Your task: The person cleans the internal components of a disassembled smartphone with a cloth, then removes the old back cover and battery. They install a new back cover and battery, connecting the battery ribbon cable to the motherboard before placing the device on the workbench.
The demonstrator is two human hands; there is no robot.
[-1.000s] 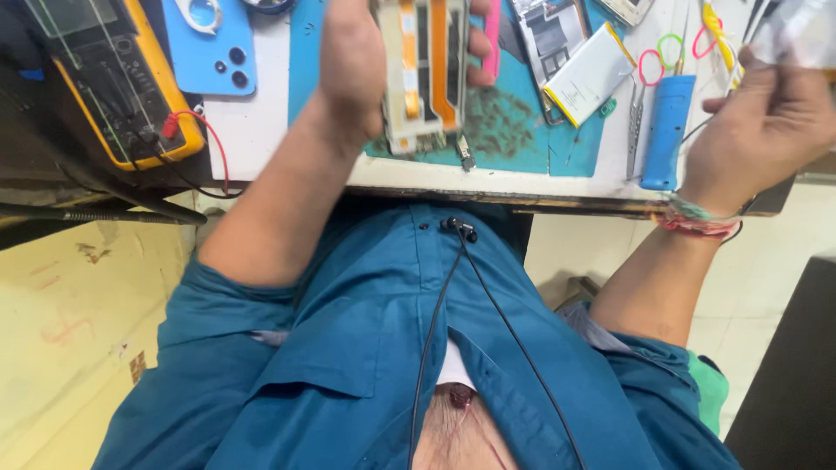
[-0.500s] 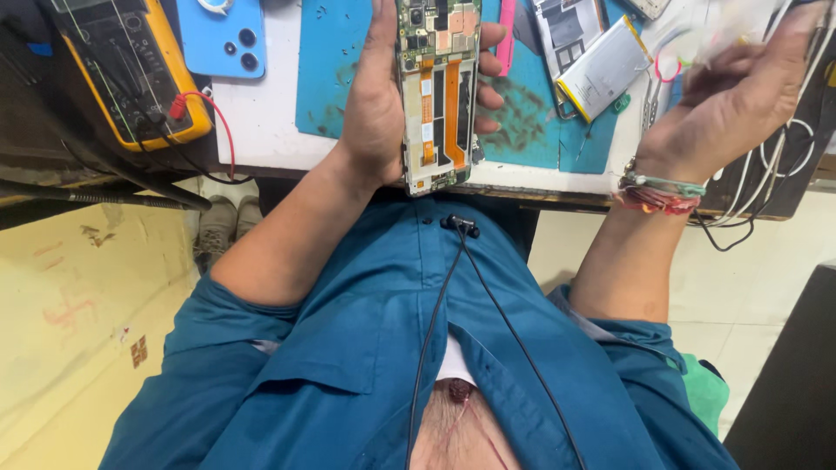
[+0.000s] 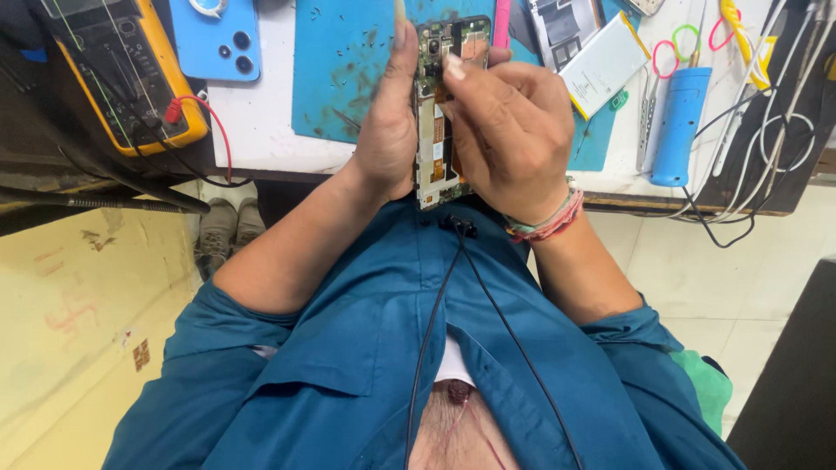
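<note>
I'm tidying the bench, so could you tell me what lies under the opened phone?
Under the opened phone lies the blue mat; the left hand and right hand cover its lower edge.

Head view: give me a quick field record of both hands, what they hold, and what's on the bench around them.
left hand: grips the opened phone by its edge, upright over the bench edge
right hand: fingers pinched at the phone's upper part; what they pinch is too small to tell
mat: blue, behind the phone
meter: yellow, far left, red lead attached
blue phone: back up, beside the meter
battery: white, right of the hands
blue cylinder: further right
</note>
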